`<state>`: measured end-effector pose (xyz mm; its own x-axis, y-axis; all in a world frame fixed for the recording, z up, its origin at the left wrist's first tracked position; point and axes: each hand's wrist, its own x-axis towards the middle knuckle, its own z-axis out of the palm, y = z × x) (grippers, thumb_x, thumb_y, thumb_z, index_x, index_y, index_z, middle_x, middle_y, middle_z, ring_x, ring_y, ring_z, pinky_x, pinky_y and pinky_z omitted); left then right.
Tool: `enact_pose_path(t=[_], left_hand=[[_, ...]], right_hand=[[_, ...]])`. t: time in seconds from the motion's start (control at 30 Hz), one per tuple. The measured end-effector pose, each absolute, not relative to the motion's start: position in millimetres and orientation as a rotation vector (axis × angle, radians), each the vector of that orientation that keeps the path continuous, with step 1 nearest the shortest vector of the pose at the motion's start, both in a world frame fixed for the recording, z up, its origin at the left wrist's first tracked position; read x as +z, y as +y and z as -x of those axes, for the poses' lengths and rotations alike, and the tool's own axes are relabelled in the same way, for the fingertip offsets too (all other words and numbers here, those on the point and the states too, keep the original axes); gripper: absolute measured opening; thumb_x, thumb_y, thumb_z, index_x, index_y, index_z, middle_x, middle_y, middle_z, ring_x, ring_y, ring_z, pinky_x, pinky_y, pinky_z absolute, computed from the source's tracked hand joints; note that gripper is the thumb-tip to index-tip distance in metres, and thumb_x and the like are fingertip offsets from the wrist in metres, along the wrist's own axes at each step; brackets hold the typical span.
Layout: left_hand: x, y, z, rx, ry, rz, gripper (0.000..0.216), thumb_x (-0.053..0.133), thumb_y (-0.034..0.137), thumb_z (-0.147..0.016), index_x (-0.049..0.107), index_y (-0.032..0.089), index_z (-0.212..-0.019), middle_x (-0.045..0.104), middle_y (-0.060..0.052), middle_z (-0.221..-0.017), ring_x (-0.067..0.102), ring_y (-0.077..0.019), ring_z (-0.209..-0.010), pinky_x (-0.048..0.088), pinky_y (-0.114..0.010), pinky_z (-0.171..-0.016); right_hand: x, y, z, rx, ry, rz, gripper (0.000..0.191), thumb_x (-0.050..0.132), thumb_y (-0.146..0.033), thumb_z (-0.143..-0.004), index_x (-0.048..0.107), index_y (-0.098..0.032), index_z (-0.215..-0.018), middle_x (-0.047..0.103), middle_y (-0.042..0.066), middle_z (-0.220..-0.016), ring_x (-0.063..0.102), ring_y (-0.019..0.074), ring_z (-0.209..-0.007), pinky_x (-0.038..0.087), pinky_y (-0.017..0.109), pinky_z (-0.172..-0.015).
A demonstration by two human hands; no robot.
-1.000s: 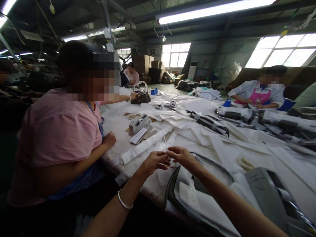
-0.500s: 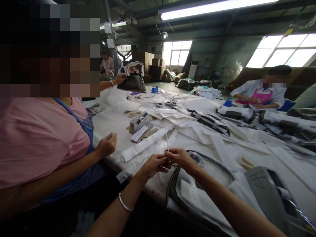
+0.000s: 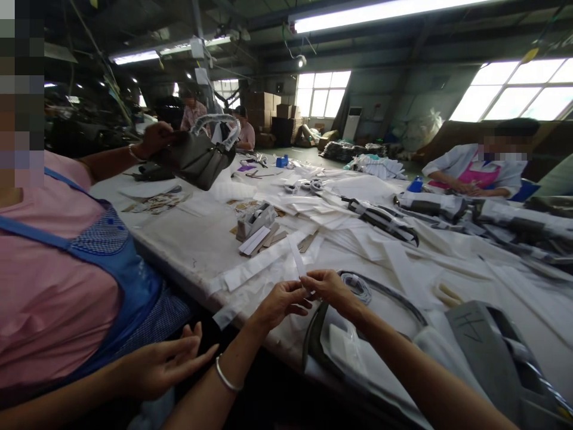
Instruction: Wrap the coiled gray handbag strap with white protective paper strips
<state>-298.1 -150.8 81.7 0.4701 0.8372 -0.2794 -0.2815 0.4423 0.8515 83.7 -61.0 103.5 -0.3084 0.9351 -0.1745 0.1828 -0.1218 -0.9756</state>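
Two bare hands meet near the middle of the view, low over the near edge of a long desk (image 3: 188, 233) covered in white sheeting. The left hand (image 3: 281, 303), with a silver bangle (image 3: 226, 377) on its wrist, and the right hand (image 3: 329, 286) both pinch the lower end of a narrow white paper strip (image 3: 296, 258) — fingertips closed on it, the strip standing up and leaning slightly to the far left. Just beyond the right hand lies a small coil of pale tape (image 3: 358, 285), and under that forearm sits a dark bag (image 3: 340, 352) stuffed with white paper, at the near edge of the desk.

Farther along the desk, to the left of the strip, are a grey tape dispenser (image 3: 255, 219) and a fan of flat card strips (image 3: 259, 240). Long white paper pieces spread across the middle.

At the near left sits a co-worker in a pink top and blue apron (image 3: 111, 263); one open hand (image 3: 165, 361) hangs low beside the desk, while the other lifts a dark grey handbag (image 3: 197, 155) with wrapped handles above the far left of the desk. At the far right another person in a pink apron (image 3: 477, 173) works at the desk beside wrapped dark bags (image 3: 492, 215).
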Motion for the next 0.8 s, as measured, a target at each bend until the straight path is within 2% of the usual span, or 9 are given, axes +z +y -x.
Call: enact_pose_path(t=[0.07,0.17,0.23,0.33,0.43,0.6,0.8], left_hand=[[84,-145,264,0.81,0.785,-0.799,0.025,0.07,0.043,-0.085,0.07,0.027,-0.104,0.075,-0.002,-0.082,0.072,-0.0197,-0.083,0.058,-0.03,-0.066],[81,-118,185,0.837,0.765,-0.758,0.029,0.06,0.048,-0.092,0.067,0.023,-0.104,0.073,-0.007,-0.094,0.069,-0.0178,-0.083,0.058,-0.034,-0.071],[72,-92,132,0.838,0.75,-0.741,0.026,0.071,0.042,-0.085,0.069,0.02,-0.099,0.073,-0.009,-0.094,0.07,-0.0211,-0.089,0.056,-0.031,-0.074],[57,-64,80,0.854,0.71,-0.682,0.029,0.079,0.037,-0.078,0.069,0.015,-0.094,0.073,-0.008,-0.088,0.071,-0.0188,-0.083,0.054,-0.027,-0.072],[49,-56,70,0.852,0.666,-0.631,0.032,0.082,0.035,-0.075,0.069,0.013,-0.094,0.073,-0.006,-0.086,0.07,-0.0176,-0.08,0.054,-0.027,-0.072],[48,-60,75,0.824,0.666,-0.644,0.032,0.083,0.034,-0.074,0.068,0.012,-0.092,0.073,-0.006,-0.083,0.071,-0.0167,-0.076,0.055,-0.028,-0.072],[45,-59,73,0.77,0.643,-0.673,0.04,0.086,0.037,-0.07,0.067,0.01,-0.093,0.072,-0.008,-0.081,0.07,-0.0148,-0.071,0.054,-0.024,-0.067]], right_hand=[[99,-59,-87,1.425,-1.542,1.305,0.039,0.067,-0.053,-0.077,0.07,-0.015,-0.08,0.066,0.002,-0.069,0.058,0.0144,-0.061,0.047,0.027,-0.059],[93,-59,-96,1.168,-1.633,1.371,0.044,0.072,-0.042,-0.076,0.069,-0.019,-0.113,0.072,0.007,-0.101,0.066,0.02,-0.08,0.053,0.031,-0.068],[94,-61,-101,0.987,-1.744,1.347,0.051,0.075,-0.035,-0.073,0.066,-0.024,-0.122,0.069,0.008,-0.115,0.066,0.0229,-0.091,0.054,0.034,-0.075],[100,-65,-107,0.788,-1.989,1.225,0.033,0.073,-0.031,-0.078,0.071,-0.027,-0.111,0.071,0.005,-0.108,0.065,0.0229,-0.094,0.052,0.036,-0.084],[107,-69,-108,0.644,-2.138,1.198,0.017,0.068,-0.027,-0.084,0.074,-0.027,-0.099,0.073,0.004,-0.096,0.065,0.021,-0.088,0.05,0.034,-0.084],[105,-67,-111,0.623,-2.155,1.215,0.016,0.064,-0.024,-0.085,0.075,-0.024,-0.097,0.074,0.004,-0.089,0.067,0.0198,-0.08,0.049,0.03,-0.075],[108,-64,-117,0.889,-2.082,1.262,0.018,0.066,-0.029,-0.08,0.078,-0.026,-0.093,0.077,0.001,-0.084,0.069,0.0212,-0.077,0.05,0.03,-0.074]])
